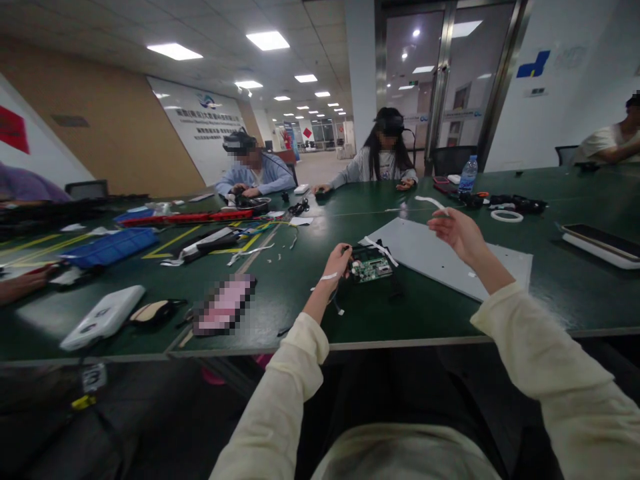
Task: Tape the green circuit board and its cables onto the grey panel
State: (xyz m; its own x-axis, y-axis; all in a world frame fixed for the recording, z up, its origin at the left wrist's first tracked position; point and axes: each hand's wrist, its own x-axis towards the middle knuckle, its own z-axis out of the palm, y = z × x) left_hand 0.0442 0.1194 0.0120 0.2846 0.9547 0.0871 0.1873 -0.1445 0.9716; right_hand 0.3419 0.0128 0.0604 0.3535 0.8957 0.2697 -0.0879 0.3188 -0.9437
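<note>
A small green circuit board (371, 267) lies on the dark green table (410, 313) in front of me. My left hand (337, 261) rests at its left edge, fingers curled against the board's black frame, and a scrap of white tape sticks to my wrist. My right hand (457, 230) is raised above the table to the right, pinching one end of a white tape strip (431, 203) that arcs up and to the left. Another white strip (381, 248) lies across the board's upper edge.
A grey sheet (440, 257) lies under my right hand. A tape roll (507, 216), black tools (515, 202) and a water bottle (469, 175) stand beyond. A blue tray (111, 247), white case (103, 317) and red tool (187, 217) sit left. Two people sit opposite; another at far right.
</note>
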